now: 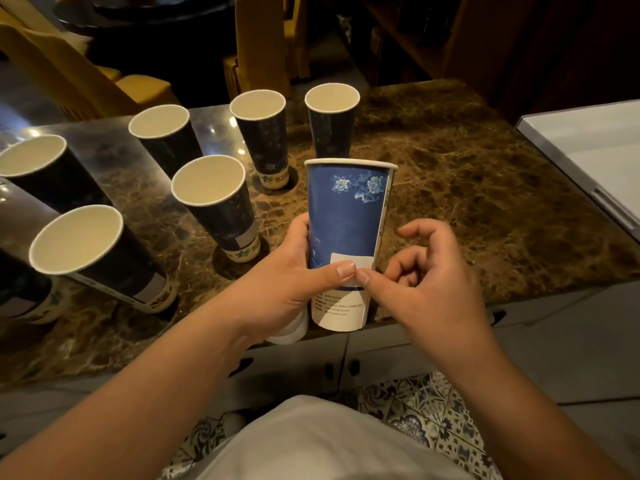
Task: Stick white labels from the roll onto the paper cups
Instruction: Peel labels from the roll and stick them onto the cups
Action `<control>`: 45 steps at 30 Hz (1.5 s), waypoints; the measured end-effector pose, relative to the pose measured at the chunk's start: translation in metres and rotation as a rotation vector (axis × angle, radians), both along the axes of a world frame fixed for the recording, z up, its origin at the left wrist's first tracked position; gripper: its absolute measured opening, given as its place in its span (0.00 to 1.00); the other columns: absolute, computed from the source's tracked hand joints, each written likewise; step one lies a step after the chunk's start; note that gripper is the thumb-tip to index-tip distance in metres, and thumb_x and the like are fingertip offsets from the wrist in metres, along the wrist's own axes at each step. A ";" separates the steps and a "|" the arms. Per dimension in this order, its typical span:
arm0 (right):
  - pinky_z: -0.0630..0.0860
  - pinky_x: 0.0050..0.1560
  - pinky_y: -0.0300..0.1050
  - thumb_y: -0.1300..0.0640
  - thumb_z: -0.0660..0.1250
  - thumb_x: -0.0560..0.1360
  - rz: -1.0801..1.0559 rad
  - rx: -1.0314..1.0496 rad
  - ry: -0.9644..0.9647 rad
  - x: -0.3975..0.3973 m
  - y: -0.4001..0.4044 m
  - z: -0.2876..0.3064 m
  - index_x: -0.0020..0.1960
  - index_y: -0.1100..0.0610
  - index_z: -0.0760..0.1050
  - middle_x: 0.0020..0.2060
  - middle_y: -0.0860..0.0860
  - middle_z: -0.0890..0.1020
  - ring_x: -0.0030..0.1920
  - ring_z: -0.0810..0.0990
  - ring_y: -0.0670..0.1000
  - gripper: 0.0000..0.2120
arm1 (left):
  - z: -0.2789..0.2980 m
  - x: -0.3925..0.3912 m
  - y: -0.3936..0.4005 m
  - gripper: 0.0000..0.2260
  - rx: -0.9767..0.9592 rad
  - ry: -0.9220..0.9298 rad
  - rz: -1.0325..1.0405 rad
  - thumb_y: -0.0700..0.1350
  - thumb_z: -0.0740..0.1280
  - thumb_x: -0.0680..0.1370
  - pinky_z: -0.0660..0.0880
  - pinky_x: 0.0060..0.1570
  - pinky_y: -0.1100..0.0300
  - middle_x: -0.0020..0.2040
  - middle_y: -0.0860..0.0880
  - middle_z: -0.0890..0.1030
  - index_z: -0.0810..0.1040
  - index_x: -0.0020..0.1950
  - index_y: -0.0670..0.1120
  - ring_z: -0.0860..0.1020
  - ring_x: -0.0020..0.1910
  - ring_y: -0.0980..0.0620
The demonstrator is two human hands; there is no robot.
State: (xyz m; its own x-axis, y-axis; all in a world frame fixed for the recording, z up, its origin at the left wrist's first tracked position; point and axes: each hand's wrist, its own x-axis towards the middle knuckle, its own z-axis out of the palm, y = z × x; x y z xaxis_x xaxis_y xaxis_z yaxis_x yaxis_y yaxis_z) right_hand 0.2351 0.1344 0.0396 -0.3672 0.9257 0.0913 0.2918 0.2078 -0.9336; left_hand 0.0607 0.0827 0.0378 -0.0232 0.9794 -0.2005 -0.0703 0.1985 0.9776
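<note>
Holding a blue paper cup (348, 220) upright above the near edge of the counter (467, 188), the left hand (294, 271) has its grip wrapped round the cup's lower half, fingers behind and the thumb lying across the front. That thumb presses on a white label (351, 263) stuck low on the cup's blue wall, just above its white printed band. The right hand (426, 275) meets the cup from the other side: its thumb tip touches the label's lower edge right beside the left thumb, while the other fingers are loosely curled and clear of the cup. Whether the right thumb and forefinger actually pinch any part of the label cannot be told.

Under the left hand, just left of the held cup's base, a white roll (289, 332) shows at the counter's edge, mostly hidden by the hand.

Six more dark blue cups (214, 202) stand open-mouthed on the counter, all left of and behind the held cup. The nearest of them sits just left of it and carries a pale label low on its wall; another at far left (104, 258) does too. The two farthest stand directly behind the held cup.

Right of the held cup, well apart, a white appliance top (588, 147) borders the counter. Below it, patterned floor tiles (426, 410) show.
</note>
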 end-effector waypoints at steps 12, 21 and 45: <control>0.80 0.50 0.42 0.55 0.75 0.67 0.318 -0.289 0.313 0.008 0.016 -0.007 0.61 0.49 0.72 0.54 0.43 0.84 0.56 0.82 0.46 0.25 | 0.007 -0.001 -0.003 0.29 0.007 -0.033 -0.113 0.47 0.67 0.74 0.72 0.65 0.49 0.68 0.52 0.74 0.60 0.73 0.59 0.74 0.66 0.51; 0.78 0.55 0.45 0.56 0.78 0.66 0.013 -0.116 0.191 -0.003 0.034 -0.029 0.61 0.40 0.67 0.54 0.37 0.79 0.55 0.80 0.40 0.30 | 0.013 -0.022 -0.017 0.40 0.062 0.369 0.117 0.63 0.68 0.66 0.68 0.68 0.55 0.71 0.61 0.67 0.55 0.75 0.62 0.67 0.69 0.62; 0.67 0.59 0.41 0.54 0.76 0.70 -0.082 0.156 -0.237 -0.034 0.077 -0.071 0.74 0.53 0.59 0.70 0.51 0.71 0.67 0.71 0.49 0.39 | -0.066 -0.059 -0.059 0.14 0.210 1.459 -0.204 0.56 0.71 0.69 0.68 0.60 0.49 0.58 0.59 0.79 0.78 0.54 0.58 0.68 0.66 0.51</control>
